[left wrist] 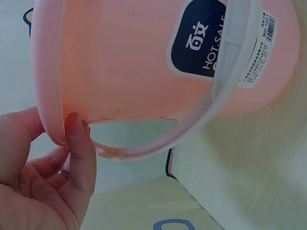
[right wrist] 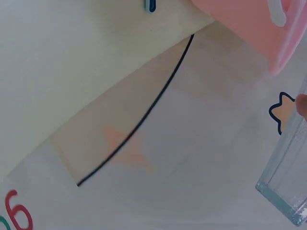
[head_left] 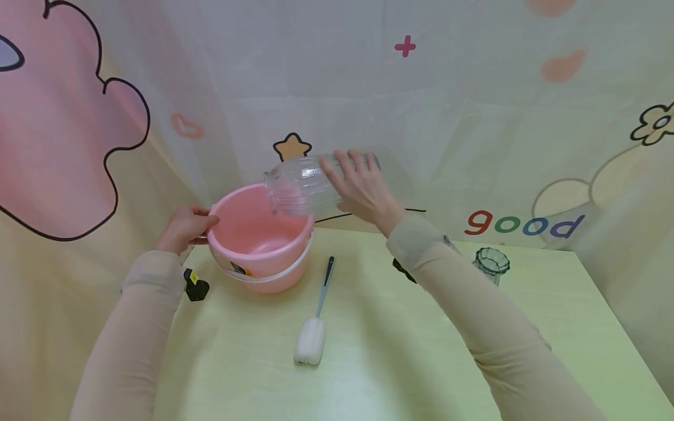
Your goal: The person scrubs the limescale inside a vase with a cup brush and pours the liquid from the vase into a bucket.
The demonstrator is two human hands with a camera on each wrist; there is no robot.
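A pink bucket with a white handle stands at the table's back left. My left hand pinches its rim at the left side, thumb and fingers on either side of the edge in the left wrist view. Over the bucket's right side, my right hand grips a clear ribbed glass vase. The vase lies tipped nearly sideways, its mouth pointing left above the bucket's opening. Only the vase's base end and a fingertip show in the right wrist view. Whether anything flows out cannot be seen.
A sponge bottle brush with a dark-tipped handle lies in the middle of the table. Black objects sit at the left edge and beside the right forearm. Another glass vessel stands at right, partly behind the sleeve. A printed curtain hangs behind.
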